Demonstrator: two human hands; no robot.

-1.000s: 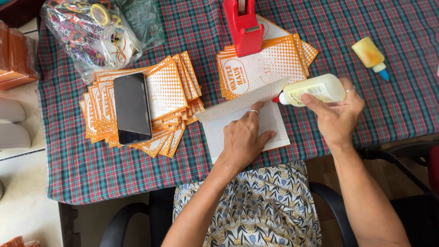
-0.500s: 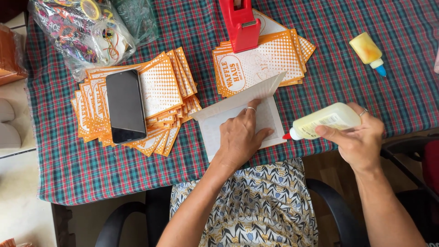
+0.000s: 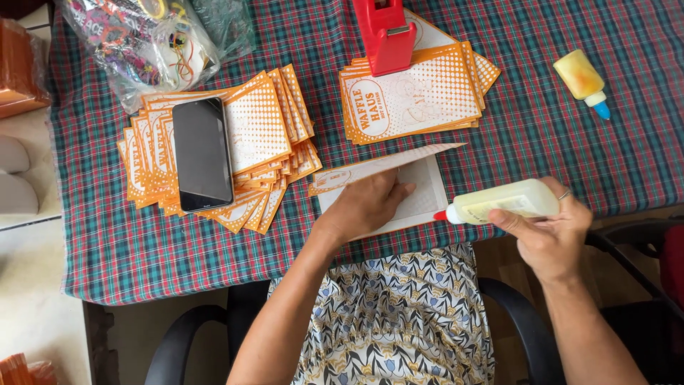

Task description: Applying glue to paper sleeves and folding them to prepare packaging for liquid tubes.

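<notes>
In right hand point(image 3: 548, 239), glue bottle point(image 3: 502, 202)

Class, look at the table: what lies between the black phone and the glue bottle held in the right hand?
In the head view, the left hand lies between the phone and the glue bottle, pressing a folded white card on the checked tablecloth.
</notes>
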